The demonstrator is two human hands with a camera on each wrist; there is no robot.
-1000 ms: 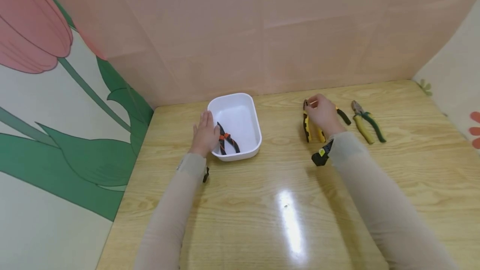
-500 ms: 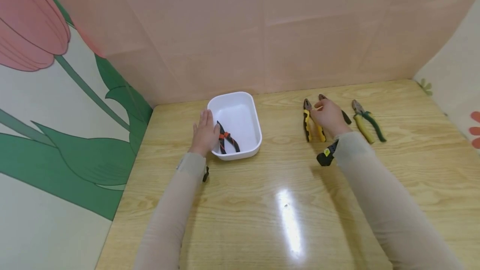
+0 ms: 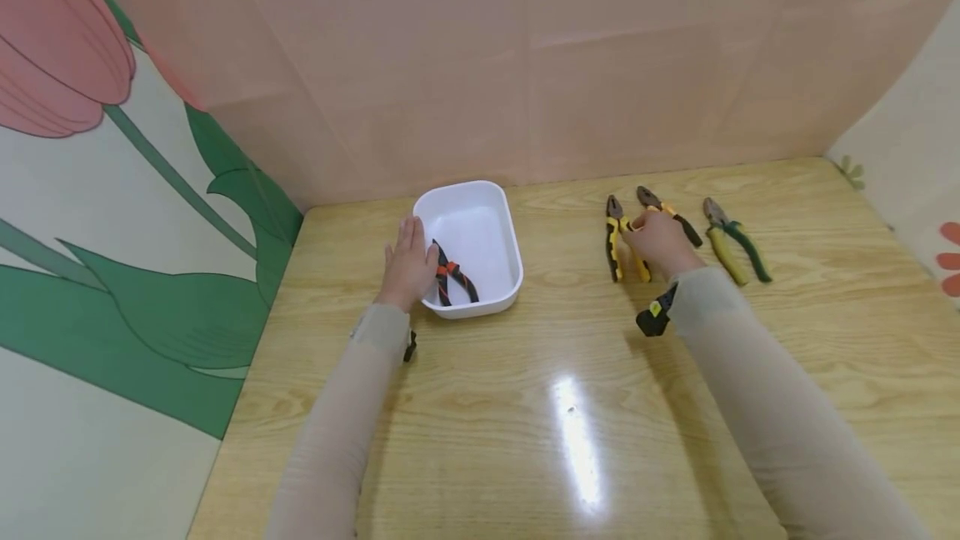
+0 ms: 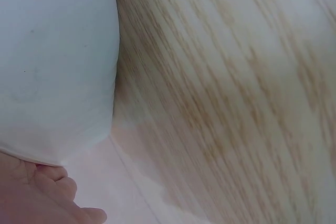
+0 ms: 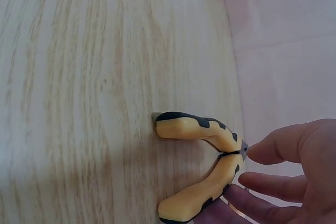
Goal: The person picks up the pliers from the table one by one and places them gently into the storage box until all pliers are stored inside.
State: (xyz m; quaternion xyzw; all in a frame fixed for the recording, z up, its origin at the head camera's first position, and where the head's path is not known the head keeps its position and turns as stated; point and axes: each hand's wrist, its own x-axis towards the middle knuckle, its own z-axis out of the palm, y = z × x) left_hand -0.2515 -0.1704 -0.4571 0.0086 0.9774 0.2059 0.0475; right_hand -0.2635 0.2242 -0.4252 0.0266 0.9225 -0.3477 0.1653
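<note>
Right hand (image 3: 654,240) slid nearer, open by yellow pliers (image 3: 619,244); left hand (image 3: 408,265) open against tray (image 3: 480,307)

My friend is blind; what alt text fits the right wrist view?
Relaxed fingers of a right hand reach the pivot of yellow-and-black-handled pliers lying on a light wooden table.

Right hand (image 5: 294,174) fingertips at yellow-handled pliers (image 5: 199,166) on table (image 5: 79,103)

Both arms wear snug beige sleeves (image 3: 352,407), each wrist carrying a small black device, the right one (image 3: 654,317) yellow-marked.
</note>
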